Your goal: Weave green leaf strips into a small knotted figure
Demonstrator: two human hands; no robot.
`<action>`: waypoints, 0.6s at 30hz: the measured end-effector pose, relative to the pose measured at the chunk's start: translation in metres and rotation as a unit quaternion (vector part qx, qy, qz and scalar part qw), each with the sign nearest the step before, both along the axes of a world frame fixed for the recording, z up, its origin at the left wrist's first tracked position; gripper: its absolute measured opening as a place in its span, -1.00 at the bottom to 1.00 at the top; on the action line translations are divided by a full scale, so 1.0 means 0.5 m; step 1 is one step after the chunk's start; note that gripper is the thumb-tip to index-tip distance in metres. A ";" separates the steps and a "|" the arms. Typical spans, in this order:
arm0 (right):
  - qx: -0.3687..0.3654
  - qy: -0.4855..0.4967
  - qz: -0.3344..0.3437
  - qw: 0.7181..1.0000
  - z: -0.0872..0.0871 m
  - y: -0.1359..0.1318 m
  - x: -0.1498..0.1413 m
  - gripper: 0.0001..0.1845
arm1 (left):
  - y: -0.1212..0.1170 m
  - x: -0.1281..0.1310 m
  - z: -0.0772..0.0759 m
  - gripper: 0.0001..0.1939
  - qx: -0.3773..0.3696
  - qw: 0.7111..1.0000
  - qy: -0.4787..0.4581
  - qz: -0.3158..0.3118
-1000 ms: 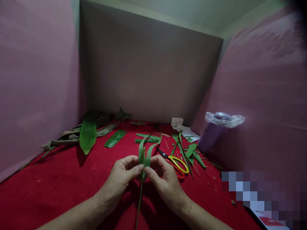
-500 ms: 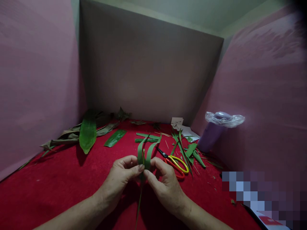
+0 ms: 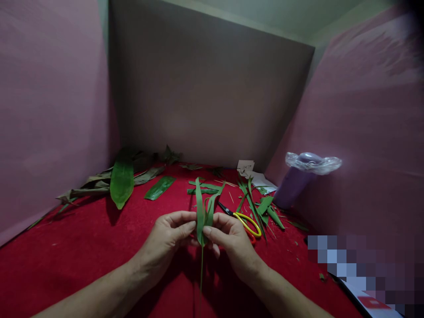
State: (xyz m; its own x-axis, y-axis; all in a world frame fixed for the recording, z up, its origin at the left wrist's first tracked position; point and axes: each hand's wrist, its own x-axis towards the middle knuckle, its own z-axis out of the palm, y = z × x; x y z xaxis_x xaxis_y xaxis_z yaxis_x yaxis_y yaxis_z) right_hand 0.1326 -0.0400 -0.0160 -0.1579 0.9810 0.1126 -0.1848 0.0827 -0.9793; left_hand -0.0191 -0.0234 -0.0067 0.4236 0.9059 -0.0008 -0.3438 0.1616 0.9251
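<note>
Between my two hands stands a folded green leaf (image 3: 200, 216), its two long strips rising apart in a V. A thin stem (image 3: 202, 269) hangs down from it toward me. My left hand (image 3: 172, 232) pinches the leaf's left side between thumb and forefinger. On the other side, my right hand (image 3: 230, 234) grips it, the thumb pressed on its front and the fingers behind, partly hidden. Just beyond my right hand lie scissors (image 3: 247, 223) with one yellow and one red handle, the red one partly covered by the hand.
Cut leaf strips (image 3: 265, 207) lie right of centre on the red cloth (image 3: 82, 247). A broad leaf (image 3: 122, 183) and a cut leaf piece (image 3: 160, 187) lie to the left. At the right, a purple bin (image 3: 293, 185) lined with clear plastic stands near white papers (image 3: 261, 181).
The leaf has turned and shifted slightly right; its left strip now stands straighter. My left thumb has moved off the stem to the leaf's left edge. The view has shifted slightly.
</note>
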 end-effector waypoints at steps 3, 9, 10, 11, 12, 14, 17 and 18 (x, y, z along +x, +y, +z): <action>-0.010 0.008 0.016 1.000 0.003 -0.001 0.003 -0.74 | 0.001 0.001 -0.002 -0.80 -0.021 1.000 -0.008 -0.020; -0.031 0.034 0.027 0.999 0.004 -0.004 0.001 -0.73 | 0.002 0.002 -0.012 -0.87 -0.028 0.999 -0.027 -0.032; -0.033 0.043 0.026 0.998 0.004 -0.004 0.001 -0.71 | 0.003 0.002 -0.015 -0.85 -0.026 0.999 -0.027 -0.029; -0.033 0.050 0.025 0.998 0.004 -0.004 0.001 -0.69 | 0.004 0.002 -0.017 -0.83 -0.023 0.999 -0.025 -0.026; -0.034 0.053 0.022 0.998 0.003 -0.003 0.001 -0.67 | 0.005 0.003 -0.018 -0.82 -0.019 0.999 -0.019 -0.023; -0.035 0.046 0.018 0.998 0.001 -0.002 0.001 -0.63 | 0.005 0.004 -0.020 -0.80 -0.013 1.000 0.000 -0.024; -0.035 0.032 0.008 0.999 -0.005 0.001 0.002 -0.61 | 0.004 0.006 -0.020 -0.82 -0.013 0.999 0.020 -0.034; -0.034 0.029 0.001 0.999 -0.006 0.002 0.002 -0.60 | 0.003 0.006 -0.020 -0.82 -0.017 0.999 0.024 -0.035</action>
State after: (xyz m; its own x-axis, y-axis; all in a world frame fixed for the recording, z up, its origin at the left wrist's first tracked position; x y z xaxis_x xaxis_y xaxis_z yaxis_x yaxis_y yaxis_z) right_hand 0.1339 -0.0391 -0.0190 -0.1553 0.9863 0.0553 -0.2412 0.0164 -0.9703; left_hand -0.0158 -0.0219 -0.0167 0.4848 0.8730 -0.0526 -0.2850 0.2146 0.9342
